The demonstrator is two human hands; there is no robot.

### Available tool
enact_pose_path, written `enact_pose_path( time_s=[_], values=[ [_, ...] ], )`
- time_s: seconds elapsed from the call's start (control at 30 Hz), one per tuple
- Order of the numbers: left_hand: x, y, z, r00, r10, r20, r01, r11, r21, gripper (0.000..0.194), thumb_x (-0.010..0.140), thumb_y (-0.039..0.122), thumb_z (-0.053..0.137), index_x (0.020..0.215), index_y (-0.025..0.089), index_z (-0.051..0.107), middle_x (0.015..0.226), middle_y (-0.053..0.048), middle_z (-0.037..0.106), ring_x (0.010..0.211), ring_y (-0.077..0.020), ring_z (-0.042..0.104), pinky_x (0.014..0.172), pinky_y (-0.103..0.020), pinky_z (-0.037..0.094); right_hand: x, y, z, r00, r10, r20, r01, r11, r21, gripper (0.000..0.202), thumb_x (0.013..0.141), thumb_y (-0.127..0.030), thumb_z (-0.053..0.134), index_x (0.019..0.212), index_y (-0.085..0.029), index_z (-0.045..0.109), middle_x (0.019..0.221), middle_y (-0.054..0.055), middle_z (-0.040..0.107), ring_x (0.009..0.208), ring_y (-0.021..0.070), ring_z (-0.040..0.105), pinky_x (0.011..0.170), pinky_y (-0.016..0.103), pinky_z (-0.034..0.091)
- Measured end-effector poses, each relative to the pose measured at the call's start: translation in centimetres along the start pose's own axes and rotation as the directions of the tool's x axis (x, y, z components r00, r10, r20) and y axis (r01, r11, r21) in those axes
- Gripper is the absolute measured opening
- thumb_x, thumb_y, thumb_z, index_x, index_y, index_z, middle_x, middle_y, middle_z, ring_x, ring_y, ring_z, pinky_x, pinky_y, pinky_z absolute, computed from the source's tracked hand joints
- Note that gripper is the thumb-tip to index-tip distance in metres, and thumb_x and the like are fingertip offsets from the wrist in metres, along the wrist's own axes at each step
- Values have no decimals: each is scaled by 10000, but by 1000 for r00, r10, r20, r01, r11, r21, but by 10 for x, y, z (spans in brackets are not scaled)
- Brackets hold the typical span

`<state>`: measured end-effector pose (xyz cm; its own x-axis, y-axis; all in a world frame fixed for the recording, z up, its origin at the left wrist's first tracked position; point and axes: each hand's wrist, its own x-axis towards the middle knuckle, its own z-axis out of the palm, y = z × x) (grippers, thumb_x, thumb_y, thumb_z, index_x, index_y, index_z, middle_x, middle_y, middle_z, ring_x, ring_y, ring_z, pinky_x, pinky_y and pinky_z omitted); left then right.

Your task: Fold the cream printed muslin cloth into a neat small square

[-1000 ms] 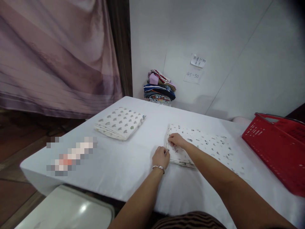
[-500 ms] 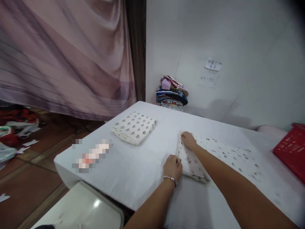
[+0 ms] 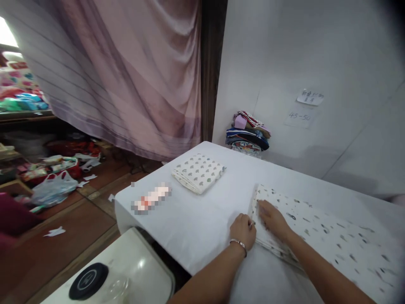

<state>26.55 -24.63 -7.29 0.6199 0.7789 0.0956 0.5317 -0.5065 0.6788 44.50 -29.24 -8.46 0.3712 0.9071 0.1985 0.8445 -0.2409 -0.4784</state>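
Observation:
A white cloth [image 3: 319,228] with small scattered prints lies on the right side of the table, its layers stacked along the left and near edges. My left hand [image 3: 243,230], with a bracelet at its wrist, is closed at that left edge, fingers curled against the fabric. On top of the cloth, close to the same edge, my right hand [image 3: 272,217] rests with its fingers stretched out and pressed down. Further left sits a folded white cloth [image 3: 199,173] with a grey repeating print, apart from both hands.
Both cloths lie on the white-covered table [image 3: 209,228]. A pile of folded fabrics [image 3: 248,131] stands behind its far edge, by the wall. A pixelated patch [image 3: 152,200] covers something at the left. A white stool-like surface [image 3: 142,261] holds a dark round object [image 3: 88,280].
The view has swung left, bringing more floor into sight. My right hand has left the cloth's far corner and come nearer along its edge. The fold lies flatter; my left hand stays at the edge.

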Motion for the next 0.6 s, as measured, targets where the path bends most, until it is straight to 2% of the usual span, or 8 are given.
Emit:
enact_pose_path(
  time_s=[0.1, 0.27, 0.4, 0.47, 0.6],
  values=[
    [1, 0, 0, 1000, -13, 0, 13, 1000, 6, 45, 779, 205, 507, 796, 207, 548, 864, -7, 595, 818, -134, 538, 688, -247, 362, -18, -3, 2, 997, -41, 68, 40, 999, 26, 484, 779, -292, 450, 1228, -150, 561, 1328, 95, 493, 1262, 224, 409, 1085, 413, 278],
    [1, 2, -1, 999, -43, -14, 43, 999, -3, 68, 804, 230, 488, 800, 203, 551, 879, -11, 601, 810, -129, 547, 688, -243, 374, -40, -12, -16, 1000, 2, -13, -1, 999, 36, 483, 822, -333, 417, 1260, -169, 537, 1357, 77, 462, 1314, 221, 327, 1100, 421, 252],
    [1, 3, -2, 998, -64, -27, 64, 998, -9, 90, 807, 244, 486, 838, 200, 559, 921, -23, 606, 824, -136, 555, 703, -248, 390, -79, -17, -28, 994, -5, 108, 7, 1000, -20, 477, 839, -417, 417, 1240, -202, 560, 1340, 57, 484, 1304, 239, 345, 1093, 427, 268],
    [0, 4, -3, 997, -71, -11, 71, 997, -12, 112, 811, 245, 480, 874, 204, 564, 952, -26, 611, 848, -143, 560, 721, -254, 400, -101, -15, -33, 990, 8, 144, 4, 997, -81, 489, 853, -446, 387, 1259, -222, 543, 1361, 44, 458, 1309, 244, 335, 1096, 451, 249],
    [-1, 5, -6, 997, -74, 1, 74, 997, -27, 165, 826, 246, 463, 939, 208, 578, 1002, -36, 623, 894, -153, 569, 772, -263, 407, -139, 4, -44, 997, 34, 76, -20, 985, -174, 468, 863, -434, 357, 1268, -275, 528, 1378, 17, 427, 1321, 240, 310, 1095, 476, 247]
  ],
)
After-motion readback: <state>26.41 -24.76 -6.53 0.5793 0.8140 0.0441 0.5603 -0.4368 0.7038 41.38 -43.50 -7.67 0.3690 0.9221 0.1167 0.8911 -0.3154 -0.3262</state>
